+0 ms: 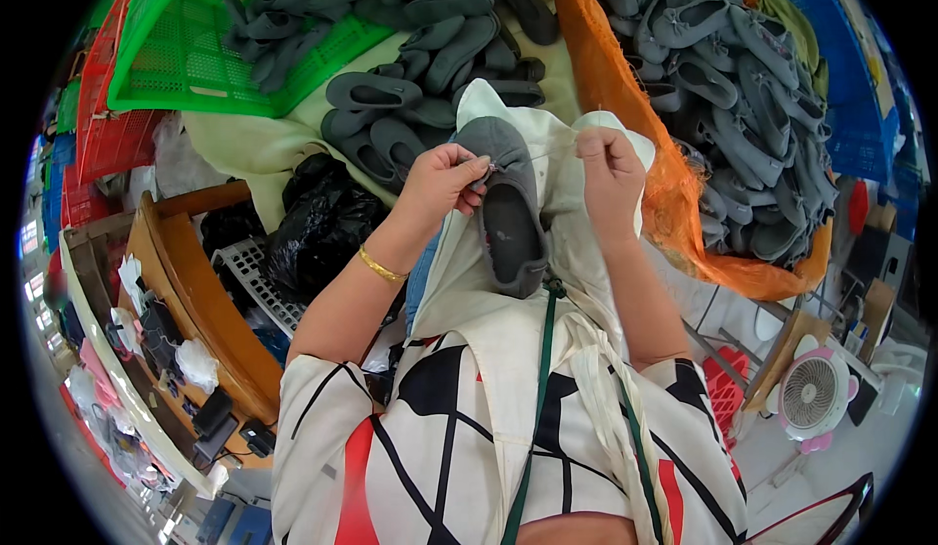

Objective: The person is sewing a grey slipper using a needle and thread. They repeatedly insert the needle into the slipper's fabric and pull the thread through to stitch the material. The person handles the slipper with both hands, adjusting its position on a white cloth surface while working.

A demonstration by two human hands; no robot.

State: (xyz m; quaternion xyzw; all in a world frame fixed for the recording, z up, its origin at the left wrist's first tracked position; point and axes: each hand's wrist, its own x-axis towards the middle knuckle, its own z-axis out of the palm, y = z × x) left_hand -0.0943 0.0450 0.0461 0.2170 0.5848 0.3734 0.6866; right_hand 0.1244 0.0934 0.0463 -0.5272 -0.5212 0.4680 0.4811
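Note:
A dark grey slip-on shoe [515,237] lies on the pale apron over my lap, its toe pointing away and its opening facing up. My left hand [446,176] is closed in a pinch at the left side of the shoe's upper, near the front of the opening. A small bit of trim shows by its fingertips. My right hand [611,169] is raised to the right of the toe, fingers pinched together. A thin pale thread [545,155] runs from the shoe's upper to it. Whether a needle is in those fingers is too small to tell.
Several grey shoes [396,96] lie piled ahead, beside a green crate [195,81] with more. An orange sack [650,169] full of shoes stands at right. Left are a black plastic bag [318,223] and a wooden desk [186,301]; a fan [813,396] is at lower right.

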